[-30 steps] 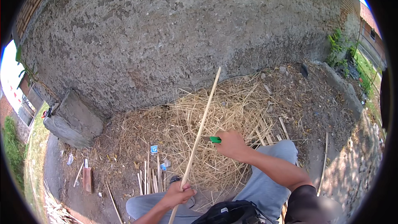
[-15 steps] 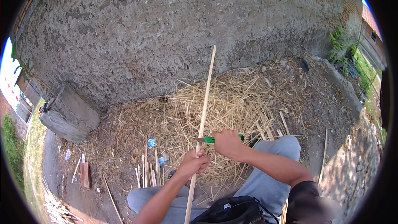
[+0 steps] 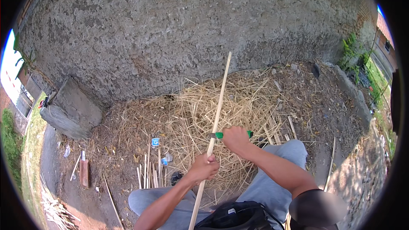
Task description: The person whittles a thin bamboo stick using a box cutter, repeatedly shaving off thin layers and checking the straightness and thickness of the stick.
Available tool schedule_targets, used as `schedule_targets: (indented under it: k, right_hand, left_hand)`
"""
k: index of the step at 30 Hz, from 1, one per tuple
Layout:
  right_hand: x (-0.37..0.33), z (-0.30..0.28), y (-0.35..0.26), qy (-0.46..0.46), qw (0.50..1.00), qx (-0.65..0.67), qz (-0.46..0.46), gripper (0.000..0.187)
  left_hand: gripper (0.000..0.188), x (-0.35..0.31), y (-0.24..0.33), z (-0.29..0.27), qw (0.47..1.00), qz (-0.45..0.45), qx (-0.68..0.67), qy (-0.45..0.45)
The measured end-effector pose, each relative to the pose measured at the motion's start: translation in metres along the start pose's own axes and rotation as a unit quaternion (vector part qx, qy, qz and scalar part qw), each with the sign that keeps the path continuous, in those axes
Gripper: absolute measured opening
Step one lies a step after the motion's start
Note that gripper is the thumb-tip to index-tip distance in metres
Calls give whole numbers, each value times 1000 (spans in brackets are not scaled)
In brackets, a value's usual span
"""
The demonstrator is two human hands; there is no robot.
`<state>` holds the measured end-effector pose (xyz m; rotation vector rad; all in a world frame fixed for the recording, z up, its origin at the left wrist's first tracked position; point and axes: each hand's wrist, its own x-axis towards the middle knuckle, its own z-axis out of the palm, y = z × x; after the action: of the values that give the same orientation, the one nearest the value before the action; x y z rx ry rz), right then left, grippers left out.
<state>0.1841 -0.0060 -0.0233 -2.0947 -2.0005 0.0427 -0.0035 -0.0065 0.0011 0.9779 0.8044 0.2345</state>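
A long, pale strip of split bamboo or wood [image 3: 221, 96] slants up from my lap toward the wall. My left hand [image 3: 204, 168] is wrapped round it below its middle. In my right hand [image 3: 237, 139] is a green utility knife [image 3: 219, 135], gripped in a fist. Its blade lies across the strip a little above my left hand. Beneath the strip, a heap of straw-coloured shavings [image 3: 191, 110] covers the ground.
A rough grey wall [image 3: 191, 25] rises beyond the shavings, with a concrete block [image 3: 74, 108] at left. Several thin strips [image 3: 149, 174] lie by my left knee, near blue-and-white litter [image 3: 155, 142]. A reddish wood piece [image 3: 84, 172] and a pile of pale offcuts [image 3: 57, 208] lie farther left. A black bag [image 3: 238, 215] rests on my lap.
The knife and my right hand have moved up and slightly right, farther from my left hand. The strip's top end has tipped to the right. Both grips are kept.
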Motion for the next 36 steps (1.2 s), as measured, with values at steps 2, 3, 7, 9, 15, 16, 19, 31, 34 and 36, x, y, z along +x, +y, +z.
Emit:
schedule_targets:
  k: [2, 3, 7, 9, 15, 16, 19, 31, 34, 36]
  right_hand:
    - [3, 2, 6, 7, 1000, -14, 21, 16]
    - [3, 3, 7, 7, 1000, -15, 22, 16]
    - [7, 7, 12, 19, 999, 4, 34, 16]
    - [14, 8, 20, 33, 998, 16, 47, 15]
    - [36, 1, 47, 57, 993, -5, 102, 16]
    - [39, 4, 58, 54, 988, 4, 143, 16]
    - [48, 8, 106, 70, 970, 30, 230, 16]
    - [15, 10, 186, 65, 928, -24, 366, 13]
    - [24, 9, 193, 33, 926, 6, 375, 15]
    - [35, 4, 191, -73, 843, 357, 396, 15]
  left_hand:
    - [32, -3, -5, 1, 1000, -1, 8, -8]
    - [32, -4, -8, 0, 1000, -1, 9, -10]
    - [30, -9, -11, 2, 989, 47, 141, 27]
    - [29, -15, -11, 6, 986, 58, 150, 36]
    - [26, -39, -27, -1, 979, 20, 201, 21]
    - [26, -45, -36, -3, 976, 18, 218, 8]
    - [25, -71, -51, -3, 976, 10, 218, -24]
    - [29, -100, -97, -48, 975, -33, 202, -89]
    - [31, -94, -98, -42, 981, -47, 173, -80]
    - [29, -88, -89, -37, 982, -73, 164, -63]
